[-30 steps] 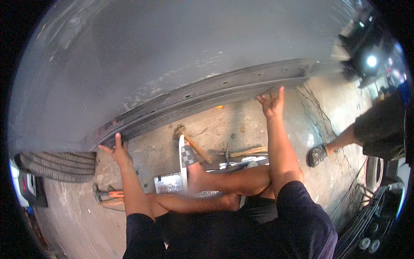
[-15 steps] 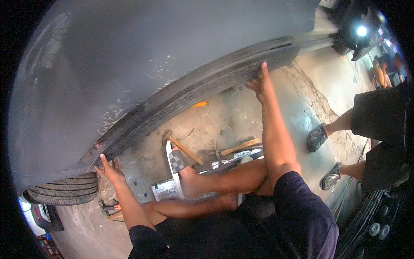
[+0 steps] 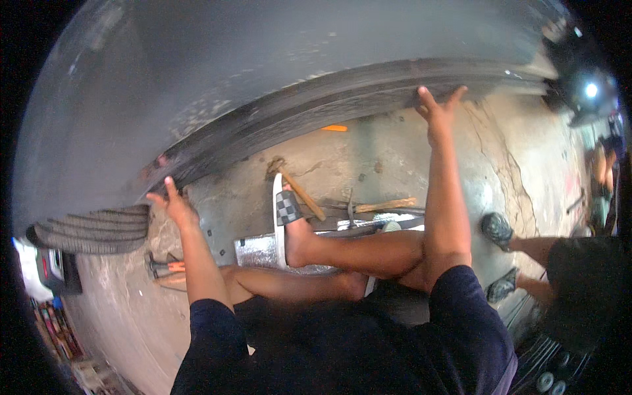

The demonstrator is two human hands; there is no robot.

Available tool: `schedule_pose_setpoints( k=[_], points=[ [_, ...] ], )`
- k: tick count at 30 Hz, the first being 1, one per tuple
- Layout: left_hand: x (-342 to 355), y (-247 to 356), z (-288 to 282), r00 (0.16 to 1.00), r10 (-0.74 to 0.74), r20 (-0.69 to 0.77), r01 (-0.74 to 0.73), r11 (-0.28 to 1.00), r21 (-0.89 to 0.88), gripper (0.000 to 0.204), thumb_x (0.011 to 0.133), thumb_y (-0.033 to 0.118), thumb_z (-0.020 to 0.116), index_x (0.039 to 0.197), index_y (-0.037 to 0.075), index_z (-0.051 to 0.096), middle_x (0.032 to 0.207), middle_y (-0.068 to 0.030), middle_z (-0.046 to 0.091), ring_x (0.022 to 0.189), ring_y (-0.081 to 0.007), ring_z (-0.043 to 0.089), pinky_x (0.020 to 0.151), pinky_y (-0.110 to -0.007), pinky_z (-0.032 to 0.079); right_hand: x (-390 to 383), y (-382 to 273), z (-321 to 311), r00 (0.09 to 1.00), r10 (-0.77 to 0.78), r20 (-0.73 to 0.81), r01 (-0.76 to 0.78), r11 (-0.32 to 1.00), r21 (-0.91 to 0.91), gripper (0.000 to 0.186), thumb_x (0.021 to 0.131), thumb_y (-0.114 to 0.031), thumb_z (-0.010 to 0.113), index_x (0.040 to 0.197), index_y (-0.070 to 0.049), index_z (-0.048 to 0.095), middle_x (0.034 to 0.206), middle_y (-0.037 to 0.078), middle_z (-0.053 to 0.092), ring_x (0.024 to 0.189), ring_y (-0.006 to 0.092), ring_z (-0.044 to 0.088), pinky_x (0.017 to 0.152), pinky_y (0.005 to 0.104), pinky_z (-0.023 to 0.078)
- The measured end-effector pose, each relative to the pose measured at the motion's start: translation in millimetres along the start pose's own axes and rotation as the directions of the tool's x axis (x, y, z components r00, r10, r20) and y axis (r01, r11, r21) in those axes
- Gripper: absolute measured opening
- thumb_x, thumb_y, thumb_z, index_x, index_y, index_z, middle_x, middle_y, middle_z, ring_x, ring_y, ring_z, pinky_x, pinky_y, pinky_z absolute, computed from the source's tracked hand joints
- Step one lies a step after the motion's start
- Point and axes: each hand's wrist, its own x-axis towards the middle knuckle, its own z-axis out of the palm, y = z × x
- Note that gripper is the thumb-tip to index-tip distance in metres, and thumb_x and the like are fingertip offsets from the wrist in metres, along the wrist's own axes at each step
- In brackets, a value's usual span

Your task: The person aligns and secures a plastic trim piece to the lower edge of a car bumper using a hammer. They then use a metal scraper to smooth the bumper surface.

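Head view places a long dark sill strip (image 3: 263,122) along the lower edge of a grey vehicle body panel (image 3: 217,59), above the concrete floor (image 3: 375,171). The left hand (image 3: 178,205) is spread at the strip's left end, near a tyre (image 3: 99,230), with its fingertips at the edge. The right hand (image 3: 440,117) is also spread, with its fingertips at the strip's lower edge farther to the right. Neither hand visibly pinches the strip; whether either one bears load cannot be told. The step in hand appears to be steadying or supporting the strip at two points from below. By judgement, the next move calls for even pressure from both hands, so that neither end dips or twists. A wooden-handled hammer (image 3: 304,197) lies on the floor beside the person's checkered sandal (image 3: 288,208), and a second wooden-handled tool (image 3: 388,205) lies to its right. A foil-faced sheet (image 3: 253,253) lies under the leg. An orange-handled tool (image 3: 176,266) lies beside the left forearm. A co-worker's shoe (image 3: 496,230) rests at right, well apart from the strip.
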Motion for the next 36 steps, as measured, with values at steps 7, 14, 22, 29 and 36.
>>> schedule_pose_setpoints(
  k=[7, 14, 22, 29, 36],
  points=[
    [-3, 4, -3, 0.999, -0.025, 0.047, 0.026, 1.000, -0.015, 0.127, 0.096, 0.040, 0.081, 0.169, 0.022, -0.022, 0.176, -0.0165, 0.018, 0.157, -0.0376, 0.028, 0.120, -0.062, 0.033, 26, 1, -17, 0.986, -0.158, -0.062, 0.121, 0.910, -0.395, 0.154, 0.072, -0.037, 0.100, 0.169, -0.012, -0.017, 0.176, 0.025, 0.010, 0.155, 0.0403, 0.032, 0.111, 0.0526, 0.049],
    [-19, 16, 9, 0.991, -0.101, 0.088, 0.112, 0.985, -0.128, 0.133, 0.094, 0.036, 0.084, 0.166, 0.028, -0.028, 0.177, -0.0160, 0.005, 0.157, -0.0428, 0.027, 0.114, -0.070, 0.040, 5, -18, -7, 0.998, -0.059, -0.025, 0.047, 0.938, -0.344, 0.146, 0.081, -0.037, 0.095, 0.168, -0.011, -0.019, 0.175, 0.026, 0.009, 0.149, 0.0451, 0.044, 0.109, 0.0549, 0.053],
    [-22, 27, 18, 0.986, -0.162, 0.047, 0.167, 0.975, -0.144, 0.141, 0.089, 0.016, 0.089, 0.165, 0.033, -0.028, 0.176, -0.0169, 0.010, 0.153, -0.0413, 0.034, 0.114, -0.069, 0.043, 17, -16, -18, 0.998, -0.052, -0.043, 0.026, 0.890, -0.456, 0.141, 0.083, -0.047, 0.091, 0.170, -0.016, -0.016, 0.177, 0.018, 0.015, 0.150, 0.0415, 0.043, 0.111, 0.0535, 0.048],
    [-11, 17, 6, 0.988, -0.149, 0.029, 0.151, 0.985, -0.078, 0.142, 0.088, 0.014, 0.089, 0.165, 0.032, -0.029, 0.176, -0.0151, 0.013, 0.152, -0.0416, 0.036, 0.114, -0.070, 0.042, 52, 20, -54, 0.953, -0.303, 0.026, 0.253, 0.743, -0.619, 0.120, 0.090, -0.047, 0.083, 0.171, -0.005, 0.004, 0.178, 0.023, 0.008, 0.164, 0.0340, 0.015, 0.129, 0.0457, 0.024],
    [-17, 29, 18, 0.987, -0.142, 0.082, 0.149, 0.985, -0.087, 0.144, 0.088, 0.016, 0.089, 0.162, 0.028, -0.035, 0.175, -0.0164, 0.013, 0.150, -0.0413, 0.039, 0.113, -0.068, 0.044, 61, 9, -75, 0.962, -0.271, 0.046, 0.247, 0.780, -0.575, 0.109, 0.093, -0.038, 0.081, 0.171, -0.005, 0.012, 0.179, 0.018, 0.008, 0.164, 0.0344, 0.014, 0.130, 0.0445, 0.017]
  ],
)
